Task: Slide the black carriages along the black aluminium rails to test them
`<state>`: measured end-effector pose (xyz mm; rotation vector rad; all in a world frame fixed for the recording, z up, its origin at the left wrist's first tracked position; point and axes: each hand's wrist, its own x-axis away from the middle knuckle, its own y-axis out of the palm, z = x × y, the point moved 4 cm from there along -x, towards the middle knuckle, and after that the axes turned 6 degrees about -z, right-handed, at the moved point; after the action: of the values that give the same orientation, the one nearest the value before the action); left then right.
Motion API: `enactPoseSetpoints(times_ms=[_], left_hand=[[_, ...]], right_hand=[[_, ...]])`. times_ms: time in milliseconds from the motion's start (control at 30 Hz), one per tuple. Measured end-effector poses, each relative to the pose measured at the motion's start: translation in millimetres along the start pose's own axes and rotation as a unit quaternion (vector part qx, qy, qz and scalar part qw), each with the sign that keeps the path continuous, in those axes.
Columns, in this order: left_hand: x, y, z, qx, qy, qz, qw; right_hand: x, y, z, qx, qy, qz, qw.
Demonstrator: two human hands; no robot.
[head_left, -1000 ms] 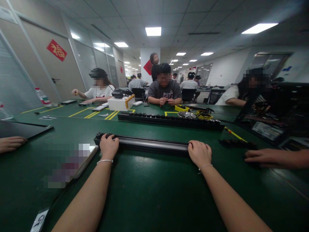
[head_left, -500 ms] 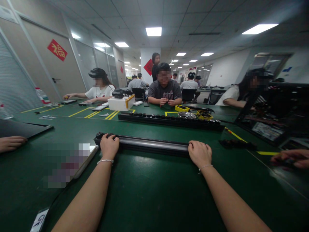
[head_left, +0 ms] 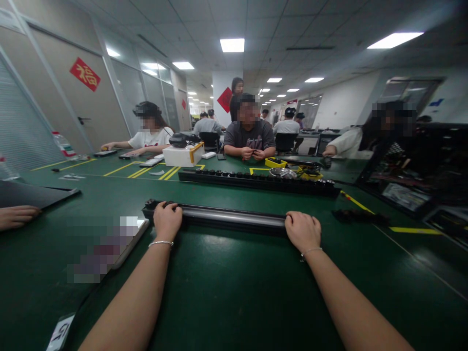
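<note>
A long black bar-shaped unit with a shiny grey roller (head_left: pixel 230 215) along its top lies crosswise on the green table in front of me. My left hand (head_left: pixel 167 222) is closed over it near its left end, where small black parts stick out past the fingers. Toward the other end my right hand (head_left: pixel 303 229) wraps round it, and that end is hidden under the hand. Both thumbs rest on the near side. Beyond, a second long black strip (head_left: pixel 256 183) with a row of small parts on top lies roughly parallel to the first.
A tablet-like device (head_left: pixel 124 253) lies left of my left forearm. Another person's hand (head_left: pixel 18 218) rests by a dark panel (head_left: pixel 36 195). A white box (head_left: pixel 179 155), a yellow tray (head_left: pixel 275 163) and a metal dish (head_left: pixel 283 173) stand farther back. Dark equipment (head_left: pixel 420 170) is at right.
A co-worker's hand at the right edge has gone out of view. The person at the far right now reaches an arm across the table. My hands stay on the bar, nearly still.
</note>
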<state>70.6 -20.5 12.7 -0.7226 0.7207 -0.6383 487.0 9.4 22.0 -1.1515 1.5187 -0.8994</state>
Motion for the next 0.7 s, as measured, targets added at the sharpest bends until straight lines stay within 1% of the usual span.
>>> enactPoseSetpoints(times_ms=[200,267,333,400,500,700], left_hand=[[1.6,-3.0,3.1,-0.015,0.013,0.004,1.000],[2.3,-4.6,3.8,-0.011,0.002,0.010,1.000],[3.0,-5.3,3.5,-0.004,-0.024,0.014,1.000],[3.4,-4.5,3.5,-0.005,-0.040,0.008,0.999],[3.1,-2.8,3.9,-0.014,-0.037,-0.006,0.999],[3.1,-4.2,3.0,-0.013,-0.042,-0.016,0.999]], right_hand=[[-0.3,0.9,0.7,-0.008,-0.001,-0.005,1.000],[-0.4,1.1,1.0,-0.011,-0.002,-0.007,1.000],[-0.3,1.1,1.1,-0.014,-0.003,-0.007,1.000],[-0.1,1.0,1.1,-0.017,-0.004,-0.007,1.000],[0.2,0.9,0.8,-0.016,-0.006,-0.007,1.000],[0.4,0.5,0.8,-0.011,-0.006,-0.006,1.000]])
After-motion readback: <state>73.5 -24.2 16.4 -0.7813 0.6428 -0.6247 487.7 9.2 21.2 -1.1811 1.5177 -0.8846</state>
